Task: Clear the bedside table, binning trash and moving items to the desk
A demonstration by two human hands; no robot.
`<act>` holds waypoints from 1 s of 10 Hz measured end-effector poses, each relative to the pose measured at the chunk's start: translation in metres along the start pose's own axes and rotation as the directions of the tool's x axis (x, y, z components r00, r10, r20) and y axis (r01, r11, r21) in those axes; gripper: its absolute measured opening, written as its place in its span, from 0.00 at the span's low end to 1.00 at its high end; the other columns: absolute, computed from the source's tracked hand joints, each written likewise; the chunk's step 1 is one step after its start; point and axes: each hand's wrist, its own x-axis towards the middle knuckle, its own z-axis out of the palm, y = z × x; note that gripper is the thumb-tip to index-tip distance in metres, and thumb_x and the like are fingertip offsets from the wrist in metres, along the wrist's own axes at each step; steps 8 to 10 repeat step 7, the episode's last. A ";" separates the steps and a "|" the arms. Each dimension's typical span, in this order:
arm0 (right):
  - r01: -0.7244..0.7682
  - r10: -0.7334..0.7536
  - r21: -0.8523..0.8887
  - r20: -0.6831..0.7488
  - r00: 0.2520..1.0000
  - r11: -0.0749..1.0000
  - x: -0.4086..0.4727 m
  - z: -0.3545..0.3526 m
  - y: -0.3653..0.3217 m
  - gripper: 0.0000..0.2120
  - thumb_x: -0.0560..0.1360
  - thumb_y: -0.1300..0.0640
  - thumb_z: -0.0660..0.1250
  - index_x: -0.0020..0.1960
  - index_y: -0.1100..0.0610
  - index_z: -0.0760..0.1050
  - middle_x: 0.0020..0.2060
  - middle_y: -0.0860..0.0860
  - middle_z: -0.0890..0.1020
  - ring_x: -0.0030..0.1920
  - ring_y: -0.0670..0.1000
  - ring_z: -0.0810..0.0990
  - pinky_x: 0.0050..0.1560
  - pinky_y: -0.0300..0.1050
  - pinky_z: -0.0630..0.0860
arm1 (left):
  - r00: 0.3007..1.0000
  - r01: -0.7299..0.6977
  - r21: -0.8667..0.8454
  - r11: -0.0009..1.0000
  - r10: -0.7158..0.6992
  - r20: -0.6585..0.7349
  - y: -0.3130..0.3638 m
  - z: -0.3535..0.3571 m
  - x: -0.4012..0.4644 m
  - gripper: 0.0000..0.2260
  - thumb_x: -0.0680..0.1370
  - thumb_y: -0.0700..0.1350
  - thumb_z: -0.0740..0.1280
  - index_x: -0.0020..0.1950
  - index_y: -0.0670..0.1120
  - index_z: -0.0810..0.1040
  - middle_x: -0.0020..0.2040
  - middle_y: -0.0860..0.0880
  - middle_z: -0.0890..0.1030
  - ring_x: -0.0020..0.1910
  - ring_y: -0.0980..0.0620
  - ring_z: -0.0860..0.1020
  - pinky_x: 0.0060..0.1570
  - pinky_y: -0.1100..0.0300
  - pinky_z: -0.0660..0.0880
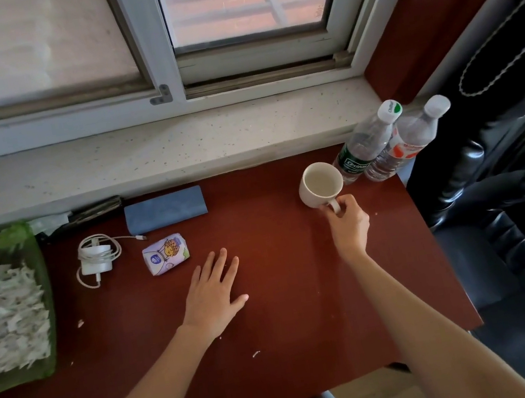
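A cream mug [320,183] stands on the reddish-brown desk [284,316] at its right side, and my right hand [349,226] pinches its handle. My left hand [214,293] lies flat on the desk, fingers spread, holding nothing. Just left of it is a small tissue pack [165,254] with a cartoon print. A white charger with its coiled cable [97,258] lies further left. A folded blue cloth [165,210] sits near the back edge. Two clear plastic bottles [363,147] [407,139] stand right behind the mug.
A green tray of shredded white paper [2,312] fills the desk's left side. A pale stone windowsill [159,150] runs behind the desk under a sliding window. A black leather chair [512,244] stands against the desk's right edge. Small paper bits dot the desk.
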 end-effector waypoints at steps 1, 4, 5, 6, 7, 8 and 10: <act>0.031 -0.031 0.000 0.018 0.999 1.000 0.008 0.006 -0.004 0.11 0.72 0.53 0.71 0.41 0.57 0.71 0.29 0.45 0.73 0.32 0.48 0.72 0.38 0.44 0.66 | 1.000 0.000 -0.004 1.000 0.000 -0.018 -0.001 0.002 0.000 0.34 0.75 0.60 0.62 0.76 0.50 0.55 0.78 0.46 0.52 0.76 0.45 0.50 0.73 0.47 0.52; 0.062 -0.061 -0.048 0.026 0.998 0.997 0.017 0.016 -0.012 0.12 0.71 0.52 0.71 0.43 0.58 0.72 0.35 0.50 0.77 0.38 0.54 0.76 0.40 0.49 0.69 | 1.000 0.004 -0.003 1.000 -0.004 0.007 -0.001 0.001 -0.001 0.34 0.76 0.60 0.61 0.76 0.50 0.53 0.78 0.47 0.50 0.77 0.45 0.48 0.74 0.47 0.50; 0.057 -0.053 -0.089 0.051 0.997 0.994 0.015 0.013 -0.009 0.14 0.70 0.48 0.72 0.47 0.56 0.73 0.40 0.50 0.79 0.43 0.51 0.76 0.43 0.46 0.68 | 1.000 0.007 -0.005 1.000 -0.007 0.028 -0.001 0.000 0.001 0.34 0.76 0.61 0.60 0.77 0.51 0.51 0.78 0.47 0.48 0.77 0.46 0.47 0.74 0.48 0.49; 0.081 -0.068 -0.124 0.107 0.992 0.989 0.004 0.004 -0.010 0.18 0.70 0.48 0.72 0.54 0.57 0.74 0.47 0.50 0.79 0.48 0.50 0.76 0.47 0.43 0.68 | 0.998 0.015 -0.001 1.000 -0.015 0.057 0.001 -0.007 0.000 0.34 0.77 0.61 0.59 0.77 0.51 0.50 0.78 0.47 0.46 0.77 0.46 0.45 0.74 0.48 0.49; 0.117 -0.090 -0.181 0.153 0.984 0.977 -0.012 -0.004 -0.005 0.21 0.74 0.48 0.68 0.62 0.58 0.72 0.56 0.52 0.77 0.55 0.52 0.75 0.51 0.42 0.68 | 0.995 0.008 0.055 0.998 -0.013 0.098 0.003 -0.014 0.002 0.33 0.77 0.61 0.58 0.77 0.50 0.49 0.78 0.47 0.47 0.77 0.46 0.46 0.74 0.48 0.51; 0.117 -0.090 -0.181 0.153 0.984 0.977 -0.012 -0.004 -0.005 0.21 0.74 0.48 0.68 0.62 0.58 0.72 0.56 0.52 0.77 0.55 0.52 0.75 0.51 0.42 0.68 | 0.995 0.008 0.055 0.998 -0.013 0.098 0.003 -0.014 0.002 0.33 0.77 0.61 0.58 0.77 0.50 0.49 0.78 0.47 0.47 0.77 0.46 0.46 0.74 0.48 0.51; 0.117 -0.090 -0.181 0.153 0.984 0.977 -0.012 -0.004 -0.005 0.21 0.74 0.48 0.68 0.62 0.58 0.72 0.56 0.52 0.77 0.55 0.52 0.75 0.51 0.42 0.68 | 0.995 0.008 0.055 0.998 -0.013 0.098 0.003 -0.014 0.002 0.33 0.77 0.61 0.58 0.77 0.50 0.49 0.78 0.47 0.47 0.77 0.46 0.46 0.74 0.48 0.51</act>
